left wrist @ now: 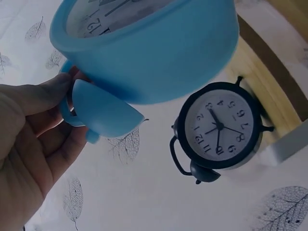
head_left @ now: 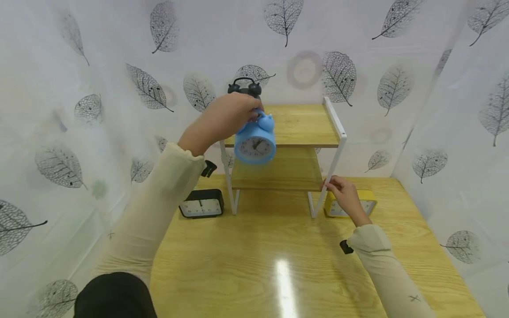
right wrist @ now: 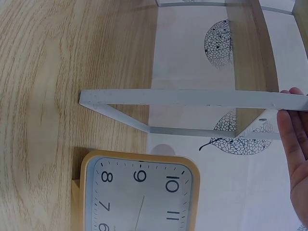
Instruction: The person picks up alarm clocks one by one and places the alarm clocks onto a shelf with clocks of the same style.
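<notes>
A light blue twin-bell alarm clock (head_left: 255, 149) hangs from my left hand (head_left: 232, 115), in front of the top board of a two-tier shelf (head_left: 300, 128). In the left wrist view the thumb and fingers pinch its loop handle (left wrist: 67, 108), and the dial is partly cut off. Behind it, a black twin-bell alarm clock (left wrist: 219, 126) stands on the top board. My right hand (head_left: 345, 198) holds the shelf's white right upright (head_left: 334, 163) near the lower board, with fingertips on both sides of the bar (right wrist: 192, 97) in the right wrist view.
A yellow rectangular clock (head_left: 367, 205) stands on the wooden table (head_left: 238, 265) right of the shelf, partly behind the right hand. Left of the shelf is a black rectangular clock (head_left: 202, 205). Leaf-patterned curtains (head_left: 358, 26) enclose the back and sides.
</notes>
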Motion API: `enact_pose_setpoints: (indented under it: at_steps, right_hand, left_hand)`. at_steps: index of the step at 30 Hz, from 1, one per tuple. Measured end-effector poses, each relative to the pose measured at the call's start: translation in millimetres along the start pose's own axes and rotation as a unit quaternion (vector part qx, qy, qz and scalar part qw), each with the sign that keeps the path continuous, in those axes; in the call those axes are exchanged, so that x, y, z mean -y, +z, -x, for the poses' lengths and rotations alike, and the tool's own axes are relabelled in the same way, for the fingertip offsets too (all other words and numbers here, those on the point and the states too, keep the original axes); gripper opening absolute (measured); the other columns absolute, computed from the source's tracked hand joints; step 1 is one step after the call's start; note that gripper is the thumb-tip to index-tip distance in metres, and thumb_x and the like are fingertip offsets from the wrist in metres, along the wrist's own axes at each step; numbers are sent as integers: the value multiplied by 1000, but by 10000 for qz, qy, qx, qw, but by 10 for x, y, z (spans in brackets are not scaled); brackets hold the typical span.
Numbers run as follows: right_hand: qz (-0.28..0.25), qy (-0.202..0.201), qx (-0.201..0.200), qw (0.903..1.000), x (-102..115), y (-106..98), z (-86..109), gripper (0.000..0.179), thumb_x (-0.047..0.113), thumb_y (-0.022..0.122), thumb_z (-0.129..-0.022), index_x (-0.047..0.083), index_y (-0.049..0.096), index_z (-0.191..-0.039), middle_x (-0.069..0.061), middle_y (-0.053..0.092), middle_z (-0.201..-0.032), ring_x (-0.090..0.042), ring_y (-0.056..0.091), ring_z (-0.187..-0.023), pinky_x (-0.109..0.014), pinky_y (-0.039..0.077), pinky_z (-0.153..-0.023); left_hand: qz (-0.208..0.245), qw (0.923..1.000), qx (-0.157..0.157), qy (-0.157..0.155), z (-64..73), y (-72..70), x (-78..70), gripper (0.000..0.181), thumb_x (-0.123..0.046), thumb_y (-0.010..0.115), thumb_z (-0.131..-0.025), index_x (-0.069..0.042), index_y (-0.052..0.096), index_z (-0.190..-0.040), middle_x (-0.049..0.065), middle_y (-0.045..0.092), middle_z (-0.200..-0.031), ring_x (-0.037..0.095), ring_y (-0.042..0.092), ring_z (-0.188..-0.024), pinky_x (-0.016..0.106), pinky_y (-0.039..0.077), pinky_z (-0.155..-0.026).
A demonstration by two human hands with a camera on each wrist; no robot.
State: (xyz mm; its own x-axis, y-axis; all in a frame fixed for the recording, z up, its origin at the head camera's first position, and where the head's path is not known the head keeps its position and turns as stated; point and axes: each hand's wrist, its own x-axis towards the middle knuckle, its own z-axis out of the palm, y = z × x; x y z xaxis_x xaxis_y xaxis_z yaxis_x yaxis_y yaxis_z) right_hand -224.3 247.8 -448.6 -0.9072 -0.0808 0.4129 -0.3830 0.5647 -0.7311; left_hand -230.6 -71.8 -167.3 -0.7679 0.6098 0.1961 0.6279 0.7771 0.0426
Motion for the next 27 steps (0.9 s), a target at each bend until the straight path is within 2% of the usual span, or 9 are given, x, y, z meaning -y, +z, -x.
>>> enact_pose_setpoints:
  at_steps: [3, 6, 10, 12, 14, 15, 21, 27]
  right_hand:
    - [-5, -30, -4, 10000, 92, -23, 12, 16, 5, 54, -93, -5, 67, -92, -22, 70, -90, -30, 68, -83, -26, 56, -72]
    - [-76, -26, 10, 10000, 238, -56, 30, 15, 0, 54, -93, -9, 65, -92, -25, 69, -91, -31, 68, -84, -23, 56, -71]
    - [-111, -21, 47, 9999, 376, -84, 47, 15, -1, 53, -93, -11, 64, -92, -28, 68, -91, -33, 67, -85, -16, 54, -72]
    - [-161, -36, 62, 9998, 394, -87, 45, 16, -1, 53, -93, -12, 64, -93, -28, 68, -91, -38, 66, -86, -25, 56, -73]
    - [-153, -93, 45, 9998, 385, -98, 44, 15, -1, 53, -93, -12, 64, -92, -28, 68, -90, -41, 65, -86, -31, 57, -73]
    - [-177, -115, 42, 9998, 376, -101, 40, 15, -1, 53, -93, -12, 64, -92, -27, 68, -90, -42, 64, -86, -30, 57, -73]
    - [-308, -256, 20, 9992, 300, -84, 22, 12, -4, 55, -91, -12, 64, -90, -28, 68, -89, -30, 68, -82, -11, 52, -71]
    - [-366, -114, 53, 9993, 63, -30, -12, 13, -1, 54, -92, -8, 65, -93, -25, 69, -90, -33, 67, -85, -15, 54, -72]
  left_hand:
    - [73, 10000, -21, 34, -108, -45, 1, 24, -16, 49, -98, -9, 63, -117, 6, 65, -117, 22, 61, -107, 34, 51, -89]
    - [68, 9999, -4, 80, -205, -89, -12, 24, -16, 49, -98, -9, 63, -116, 6, 65, -117, 21, 60, -107, 33, 51, -90]
    - [58, 9999, 109, -11, -327, -139, -50, 25, -19, 46, -100, -11, 62, -117, 5, 65, -118, 19, 59, -107, 32, 49, -91]
    - [63, 9998, 163, -81, -392, -147, -67, 26, -21, 44, -100, -13, 62, -118, 4, 64, -118, 18, 58, -107, 31, 49, -90]
    - [26, 9997, 223, -115, -476, -145, -98, 27, -22, 43, -101, -14, 60, -120, 3, 63, -120, 18, 57, -109, 30, 48, -91]
    - [32, 9996, 233, -126, -515, -137, -113, 28, -23, 42, -101, -15, 60, -120, 2, 63, -121, 17, 57, -109, 29, 47, -91]
    - [176, 9994, 295, -92, -722, -83, -203, 28, -22, 41, -101, -16, 60, -122, 0, 62, -124, 14, 57, -110, 26, 47, -92]
    - [124, 9989, 429, -120, -913, -49, -241, 30, -21, 41, -101, -16, 59, -125, 0, 60, -127, 14, 56, -114, 27, 46, -96]
